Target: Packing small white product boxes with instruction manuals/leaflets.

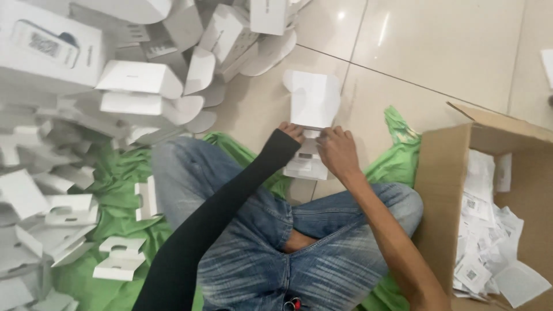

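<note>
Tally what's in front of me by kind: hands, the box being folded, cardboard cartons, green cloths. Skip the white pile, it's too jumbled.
Hands: 2, the left hand and right hand, both on the box
White box being folded: 1
Brown cardboard carton holding paper slips: 1
Green cloth on the floor: 1
Total: 5

Black sleeve on left arm, right arm bare, faded blue jeans
</note>
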